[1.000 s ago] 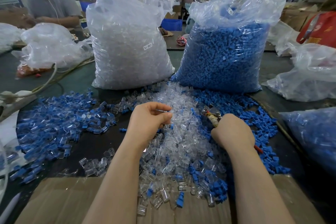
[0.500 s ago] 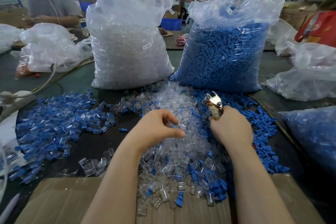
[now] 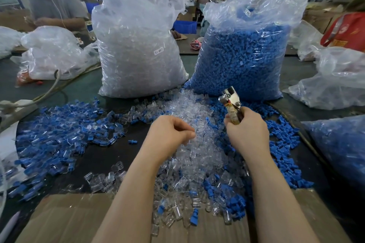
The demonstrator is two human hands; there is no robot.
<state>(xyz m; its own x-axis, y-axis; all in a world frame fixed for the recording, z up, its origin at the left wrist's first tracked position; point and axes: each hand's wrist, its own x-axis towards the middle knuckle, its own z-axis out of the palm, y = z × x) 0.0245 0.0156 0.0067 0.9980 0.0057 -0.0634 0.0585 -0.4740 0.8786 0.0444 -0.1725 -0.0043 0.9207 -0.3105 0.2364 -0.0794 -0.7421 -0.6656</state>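
A heap of clear plastic caps runs down the middle of the dark table, with loose blue plugs to its right. My left hand hovers over the clear heap with fingers curled inward; whether it holds a piece cannot be told. My right hand grips the handles of a metal pliers tool, its jaws pointing up and away. To the left lies a spread of assembled blue-and-clear pieces.
A tall bag of clear caps and a bag of blue plugs stand behind the heap. Further bags lie at left and right. Cardboard covers the near edge. A person works at the far left.
My right hand has lifted the pliers upward out of the pile. My left hand let its raised pinch drop and came down onto the clear heap, fingers curling.
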